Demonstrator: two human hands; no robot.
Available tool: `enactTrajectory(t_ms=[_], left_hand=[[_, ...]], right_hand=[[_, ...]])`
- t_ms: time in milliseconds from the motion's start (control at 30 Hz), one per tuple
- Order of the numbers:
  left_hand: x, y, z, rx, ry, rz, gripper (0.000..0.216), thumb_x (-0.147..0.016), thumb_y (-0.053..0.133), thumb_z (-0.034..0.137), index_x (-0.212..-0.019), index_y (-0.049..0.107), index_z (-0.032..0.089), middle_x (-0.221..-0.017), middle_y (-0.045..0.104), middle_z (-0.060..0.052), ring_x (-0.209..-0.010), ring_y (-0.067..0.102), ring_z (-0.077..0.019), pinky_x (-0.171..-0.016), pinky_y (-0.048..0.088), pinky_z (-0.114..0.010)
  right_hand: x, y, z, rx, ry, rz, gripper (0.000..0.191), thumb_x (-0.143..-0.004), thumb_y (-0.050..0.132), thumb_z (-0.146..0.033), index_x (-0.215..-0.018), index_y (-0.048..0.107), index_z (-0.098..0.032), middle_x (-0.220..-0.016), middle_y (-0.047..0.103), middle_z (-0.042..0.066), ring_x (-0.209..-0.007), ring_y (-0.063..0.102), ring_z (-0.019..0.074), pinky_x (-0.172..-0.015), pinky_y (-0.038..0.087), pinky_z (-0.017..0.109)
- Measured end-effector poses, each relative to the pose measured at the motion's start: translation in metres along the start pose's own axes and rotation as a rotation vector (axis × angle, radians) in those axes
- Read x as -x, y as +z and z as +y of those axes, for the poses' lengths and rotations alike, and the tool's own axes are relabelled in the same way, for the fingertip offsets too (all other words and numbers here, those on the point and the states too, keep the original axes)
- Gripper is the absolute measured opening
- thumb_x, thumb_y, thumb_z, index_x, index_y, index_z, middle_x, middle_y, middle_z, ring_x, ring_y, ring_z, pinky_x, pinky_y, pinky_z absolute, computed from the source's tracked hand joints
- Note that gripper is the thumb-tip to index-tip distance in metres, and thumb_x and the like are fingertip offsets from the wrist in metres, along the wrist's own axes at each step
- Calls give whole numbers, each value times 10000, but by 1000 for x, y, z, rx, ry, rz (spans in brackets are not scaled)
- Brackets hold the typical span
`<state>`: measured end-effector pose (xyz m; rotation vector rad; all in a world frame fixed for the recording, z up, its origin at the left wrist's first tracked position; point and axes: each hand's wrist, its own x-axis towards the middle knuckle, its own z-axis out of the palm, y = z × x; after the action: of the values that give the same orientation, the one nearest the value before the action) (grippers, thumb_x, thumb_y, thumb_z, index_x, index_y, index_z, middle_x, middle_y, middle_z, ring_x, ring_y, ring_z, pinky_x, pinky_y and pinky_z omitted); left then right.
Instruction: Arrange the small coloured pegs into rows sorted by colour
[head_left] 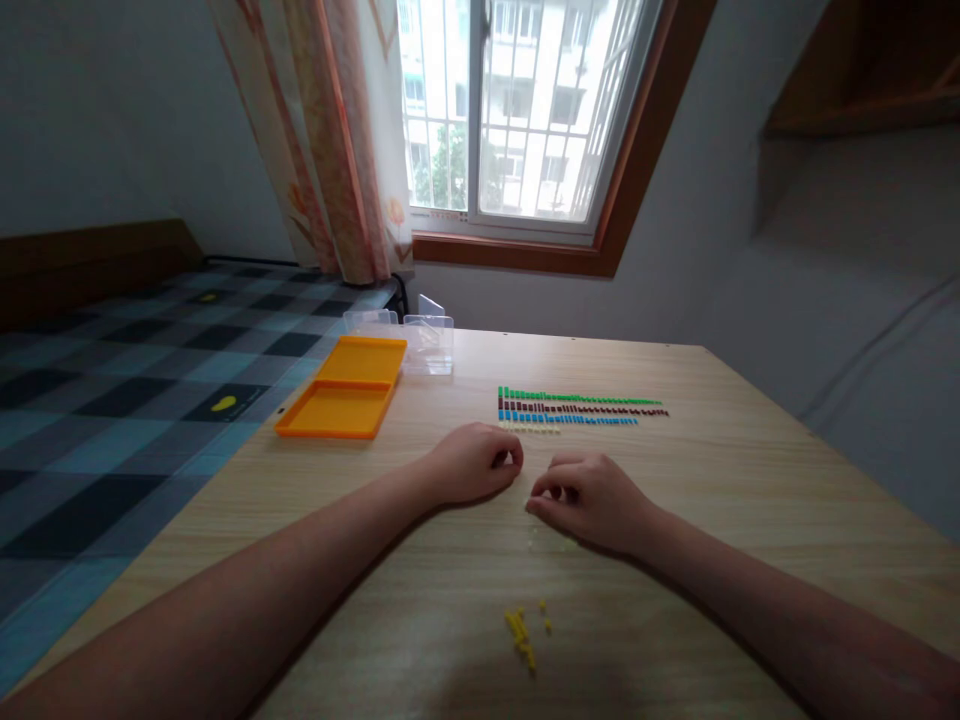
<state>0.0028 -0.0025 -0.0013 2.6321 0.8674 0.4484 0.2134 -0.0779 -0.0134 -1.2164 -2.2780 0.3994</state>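
Observation:
My left hand (480,463) rests on the table just in front of the small-block rows, thumb and fingertips curled together in a pinch. Whatever lies between those fingers is hidden. To its right, slightly nearer me, my right hand (592,500) is also pinched, its fingertips low over the wood; I cannot make out what they hold. Beyond both hands run a green row (577,398), a brown row (577,408) and a blue row (577,420) of tiny blocks. A shorter cream row (536,430) starts beside my left knuckles. Several pale pieces (551,542) lie below my right hand.
A loose cluster of yellow blocks (519,632) lies close to me. An open orange case (341,410) sits at the left, with clear plastic boxes (429,345) behind it. A checked bed (112,430) adjoins the wooden table (750,470) on the left.

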Motion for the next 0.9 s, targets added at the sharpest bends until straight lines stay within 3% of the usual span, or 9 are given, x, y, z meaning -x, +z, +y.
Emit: enactTrajectory(t_ms=[467,700,900], left_hand=[[1,-1,-1,23,-6,0,128,-795,588,194,-794,716,191,-723,671,4,-645,561,-122,-596,379,-216],[1,-2,0,8,-6,-1,135,-800,578,189,-797,712,197,-718,670,6,-633,555,-122,-598,381,-218],[0,-1,-2,-1,-10,-4,138,-814,573,213,-802,710,199,-730,677,0,-644,566,-126,-604,383,-217]], right_hand=[[1,3,2,48,-89,-6,137,-872,642,-239,-861,778,-228,-760,714,12,-667,625,124,-642,441,237],[-8,-26,47,208,108,163,158,-882,637,-286,-835,773,-222,-788,733,26,-681,618,152,-651,432,269],[-16,-30,76,251,218,165,206,-890,614,-338,-847,782,-227,-803,745,31,-723,635,175,-688,444,285]])
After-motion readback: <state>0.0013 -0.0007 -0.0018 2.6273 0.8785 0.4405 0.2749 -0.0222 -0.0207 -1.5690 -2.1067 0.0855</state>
